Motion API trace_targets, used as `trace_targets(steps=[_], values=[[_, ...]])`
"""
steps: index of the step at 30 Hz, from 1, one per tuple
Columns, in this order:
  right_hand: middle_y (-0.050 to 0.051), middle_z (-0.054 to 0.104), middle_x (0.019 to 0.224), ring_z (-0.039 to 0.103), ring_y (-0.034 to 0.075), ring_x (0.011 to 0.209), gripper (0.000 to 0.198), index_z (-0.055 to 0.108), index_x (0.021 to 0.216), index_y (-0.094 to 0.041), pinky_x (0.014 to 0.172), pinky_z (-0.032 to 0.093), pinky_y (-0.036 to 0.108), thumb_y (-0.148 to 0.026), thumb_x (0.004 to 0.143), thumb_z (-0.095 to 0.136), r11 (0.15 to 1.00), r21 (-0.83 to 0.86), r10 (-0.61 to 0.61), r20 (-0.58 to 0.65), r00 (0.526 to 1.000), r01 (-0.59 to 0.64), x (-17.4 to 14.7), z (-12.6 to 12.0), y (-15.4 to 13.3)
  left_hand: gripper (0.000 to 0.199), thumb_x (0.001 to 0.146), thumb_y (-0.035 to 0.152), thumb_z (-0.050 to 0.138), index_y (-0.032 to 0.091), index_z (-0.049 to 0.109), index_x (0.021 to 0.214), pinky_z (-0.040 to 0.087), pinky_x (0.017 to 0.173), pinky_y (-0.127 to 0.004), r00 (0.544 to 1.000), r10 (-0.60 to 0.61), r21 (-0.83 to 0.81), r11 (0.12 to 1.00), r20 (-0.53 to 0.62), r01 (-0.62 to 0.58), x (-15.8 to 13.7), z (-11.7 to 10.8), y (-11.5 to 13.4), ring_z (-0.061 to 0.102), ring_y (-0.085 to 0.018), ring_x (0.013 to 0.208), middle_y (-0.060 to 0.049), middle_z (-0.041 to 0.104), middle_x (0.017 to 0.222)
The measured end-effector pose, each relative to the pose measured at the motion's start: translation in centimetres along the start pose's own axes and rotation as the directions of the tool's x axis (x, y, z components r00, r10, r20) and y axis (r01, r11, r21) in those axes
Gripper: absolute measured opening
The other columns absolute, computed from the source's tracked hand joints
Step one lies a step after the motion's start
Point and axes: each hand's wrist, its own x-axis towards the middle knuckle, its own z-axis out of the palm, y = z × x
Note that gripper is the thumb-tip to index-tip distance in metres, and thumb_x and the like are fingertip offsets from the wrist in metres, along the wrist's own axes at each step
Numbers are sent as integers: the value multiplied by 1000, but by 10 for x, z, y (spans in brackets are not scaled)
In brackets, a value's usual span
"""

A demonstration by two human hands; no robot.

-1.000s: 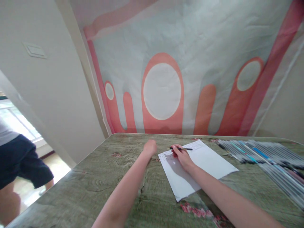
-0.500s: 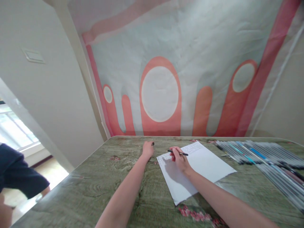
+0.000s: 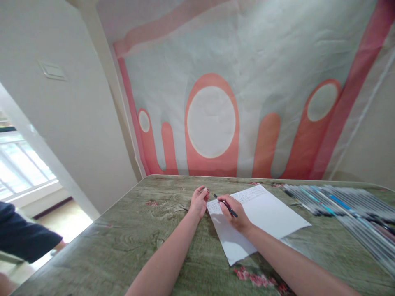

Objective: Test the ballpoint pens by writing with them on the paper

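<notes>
A slim black pen [image 3: 228,206] is gripped in my right hand [image 3: 237,216], which rests over the upper left part of a white sheet of paper [image 3: 271,218]. The pen's narrow tip points up and left, toward my left hand. Rows of small handwriting run along the top edge of the sheet. Just left of the paper, my left hand [image 3: 199,202] is turned partly palm up. Its fingertips pinch a small black pen cap [image 3: 205,189], a short gap from the pen tip.
Many clear-barrelled pens [image 3: 339,201], a few of them blue, lie in rows at the right on the wood-patterned table [image 3: 123,242]. Behind stands a wall with a pink and white covering [image 3: 211,164]. A person in dark shorts [image 3: 27,232] is at the far left.
My left hand has turned palm up and moved right, toward the pen. My right hand has swung the pen so its tip faces the cap. The person at left has shifted slightly.
</notes>
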Motion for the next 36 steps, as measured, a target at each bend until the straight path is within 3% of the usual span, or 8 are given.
trace_targets(steps=[12, 21, 28, 36], values=[[5, 60, 88, 55, 17, 83, 21, 56, 95, -21, 76, 43, 29, -25, 85, 39, 1000, 11, 15, 10, 1000, -15, 1, -2, -2, 31, 67, 15, 68, 15, 52, 93, 43, 58, -15, 996, -28, 38, 999, 83, 25, -6, 5, -2, 54, -5, 58, -1, 60, 71], [6, 58, 90, 54, 18, 86, 25, 55, 99, -21, 78, 43, 32, -26, 87, 33, 1000, 4, -8, -2, 1000, 8, 1, -2, -2, 31, 69, 24, 66, 15, 52, 95, 44, 63, -21, 984, -51, 37, 998, 168, 45, -22, 24, -3, 55, -8, 63, -2, 61, 75], [7, 53, 93, 52, 18, 88, 28, 54, 104, -21, 78, 43, 32, -20, 86, 32, 997, 12, -77, 22, 997, 77, -3, -2, 0, 30, 72, 32, 61, 15, 51, 94, 44, 58, -23, 985, -28, 22, 999, 170, 24, -32, 35, 0, 56, -11, 63, -3, 60, 72], [6, 52, 91, 52, 18, 84, 30, 54, 106, -23, 76, 44, 31, -19, 85, 33, 998, 4, -63, 7, 998, 63, -6, 0, 5, 33, 74, 40, 57, 15, 53, 95, 44, 63, -23, 987, -27, 57, 998, 158, 18, -35, 36, -2, 57, -12, 67, -4, 61, 75]])
